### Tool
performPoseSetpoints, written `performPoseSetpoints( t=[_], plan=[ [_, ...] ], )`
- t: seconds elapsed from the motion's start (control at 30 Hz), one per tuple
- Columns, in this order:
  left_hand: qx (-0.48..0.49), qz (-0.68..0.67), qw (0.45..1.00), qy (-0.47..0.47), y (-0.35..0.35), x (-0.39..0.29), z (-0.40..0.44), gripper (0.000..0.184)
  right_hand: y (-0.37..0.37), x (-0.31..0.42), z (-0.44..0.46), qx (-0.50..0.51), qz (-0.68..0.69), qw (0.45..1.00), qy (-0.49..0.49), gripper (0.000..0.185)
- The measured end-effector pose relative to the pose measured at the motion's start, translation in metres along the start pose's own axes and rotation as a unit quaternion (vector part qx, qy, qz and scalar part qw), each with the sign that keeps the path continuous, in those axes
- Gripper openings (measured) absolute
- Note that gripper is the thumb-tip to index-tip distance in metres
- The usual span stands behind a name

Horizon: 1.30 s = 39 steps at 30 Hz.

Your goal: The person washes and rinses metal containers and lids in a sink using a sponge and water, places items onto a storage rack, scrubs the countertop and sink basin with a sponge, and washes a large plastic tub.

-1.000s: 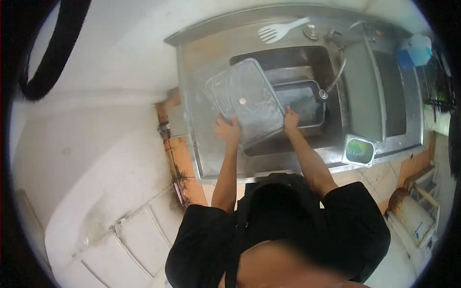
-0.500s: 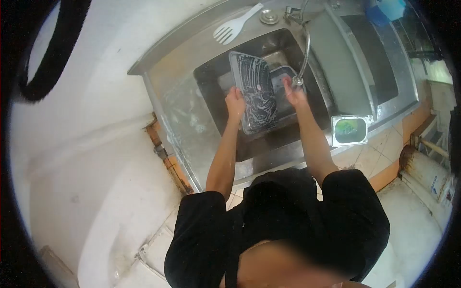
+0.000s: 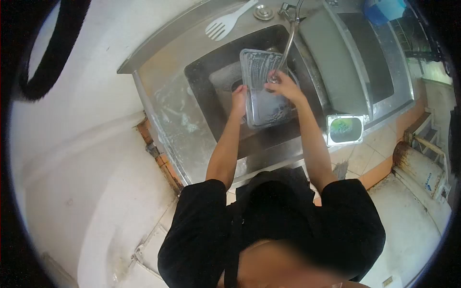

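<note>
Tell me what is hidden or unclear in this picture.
In the head view:
Left hand: some fingers hidden behind the tray.
Hose: upper end cut by the top edge, lower end mostly inside right hand.
Sink: floor partly behind the tray.
Small container: contents too blurred to name.

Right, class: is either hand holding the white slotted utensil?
No, the white slotted utensil lies on the metal counter, apart from the left hand and the right hand.

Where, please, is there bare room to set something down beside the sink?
The drainboard between the sink basin and the counter's left rim looks free, though sudsy. The basin area is crowded: tray, left hand, right hand and hose; a slotted turner lies behind it.
</note>
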<state>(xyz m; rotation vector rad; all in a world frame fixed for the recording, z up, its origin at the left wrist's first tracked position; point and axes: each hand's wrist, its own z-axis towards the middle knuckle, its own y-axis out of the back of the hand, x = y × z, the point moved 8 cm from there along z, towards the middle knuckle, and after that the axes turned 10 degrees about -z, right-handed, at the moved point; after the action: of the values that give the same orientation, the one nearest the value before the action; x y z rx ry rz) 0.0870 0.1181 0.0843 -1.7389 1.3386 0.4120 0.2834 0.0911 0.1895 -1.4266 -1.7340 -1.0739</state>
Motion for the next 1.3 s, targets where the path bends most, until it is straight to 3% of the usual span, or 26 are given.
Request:
performPoseSetpoints(
  t=[0.07, 0.17, 0.27, 0.37, 0.4, 0.5, 0.53, 0.63, 0.73, 0.83, 0.93, 1.03, 1.07, 1.1, 1.13, 1.17, 1.2, 1.23, 1.27, 1.3],
  plan=[
    [-0.004, -0.058, 0.998, 0.038, 0.014, 0.018, 0.014, 0.025, -0.009, 0.016, 0.023, 0.053, -0.051, 0.997, 0.001, 0.054],
    [-0.02, -0.126, 0.987, 0.099, 0.006, 0.011, 0.005, 0.027, -0.018, 0.034, 0.039, 0.024, -0.125, 0.99, 0.064, 0.034],
    [0.021, -0.107, 0.991, 0.077, 0.004, 0.009, 0.009, 0.032, -0.03, 0.07, 0.011, 0.126, -0.059, 0.99, -0.015, 0.023],
    [0.033, -0.157, 0.976, 0.146, 0.005, 0.023, 0.011, 0.036, -0.015, 0.076, 0.032, -0.011, -0.174, 0.983, 0.055, 0.024],
    [0.028, -0.124, 0.983, 0.134, 0.007, 0.018, 0.01, 0.037, -0.024, 0.078, 0.031, 0.007, -0.138, 0.983, 0.123, 0.023],
    [-0.012, -0.109, 0.983, 0.144, 0.009, 0.015, 0.007, 0.035, -0.024, 0.074, 0.019, 0.067, -0.106, 0.99, 0.059, 0.021],
    [0.004, -0.102, 0.986, 0.135, 0.007, 0.012, 0.006, 0.034, -0.016, 0.065, 0.03, -0.003, -0.131, 0.985, 0.112, 0.022],
    [0.028, -0.08, 0.99, 0.114, -0.005, -0.003, 0.004, 0.032, -0.015, 0.087, 0.024, -0.032, -0.183, 0.978, 0.096, 0.023],
    [-0.001, -0.082, 0.991, 0.106, -0.007, -0.007, -0.007, 0.028, 0.005, 0.096, 0.037, -0.211, -0.173, 0.923, 0.272, 0.025],
    [-0.009, -0.11, 0.989, 0.097, -0.009, -0.01, -0.012, 0.029, 0.013, 0.101, 0.047, -0.166, -0.16, 0.938, 0.258, 0.026],
    [-0.025, -0.101, 0.991, 0.089, -0.01, -0.009, -0.015, 0.034, 0.022, 0.11, 0.045, -0.258, -0.2, 0.897, 0.298, 0.027],
    [-0.036, -0.023, 0.998, 0.046, 0.016, 0.005, 0.005, 0.038, 0.005, 0.099, 0.053, -0.121, -0.186, 0.95, 0.218, 0.027],
    [-0.023, 0.015, 0.999, 0.025, 0.025, 0.012, 0.014, 0.039, 0.006, 0.106, 0.035, -0.147, -0.161, 0.97, 0.104, 0.027],
    [-0.004, 0.039, 0.999, -0.009, 0.002, -0.015, -0.007, 0.041, 0.005, 0.103, 0.03, -0.151, -0.142, 0.974, 0.093, 0.025],
    [-0.048, 0.018, 0.998, 0.045, -0.016, -0.034, -0.025, 0.038, 0.003, 0.097, 0.019, -0.162, -0.144, 0.972, 0.086, 0.023],
    [-0.007, -0.102, 0.994, 0.033, 0.0, -0.001, 0.011, 0.034, -0.003, 0.098, 0.01, -0.128, -0.174, 0.951, 0.222, 0.025],
    [-0.028, -0.045, 0.996, 0.074, -0.016, -0.017, 0.001, 0.03, -0.018, 0.067, 0.002, -0.004, 0.167, 0.979, 0.116, 0.039],
    [-0.024, 0.003, 0.997, 0.066, -0.011, -0.02, 0.005, 0.031, -0.037, 0.024, 0.009, 0.015, 0.292, 0.949, 0.121, 0.059],
    [-0.028, -0.041, 0.998, 0.034, 0.006, -0.002, 0.025, 0.028, -0.05, 0.034, -0.002, 0.045, 0.558, 0.823, 0.096, 0.069],
    [-0.025, -0.065, 0.997, 0.038, 0.014, 0.015, 0.043, 0.027, -0.051, 0.034, -0.016, 0.045, 0.659, 0.745, 0.091, 0.069]
  ],
)
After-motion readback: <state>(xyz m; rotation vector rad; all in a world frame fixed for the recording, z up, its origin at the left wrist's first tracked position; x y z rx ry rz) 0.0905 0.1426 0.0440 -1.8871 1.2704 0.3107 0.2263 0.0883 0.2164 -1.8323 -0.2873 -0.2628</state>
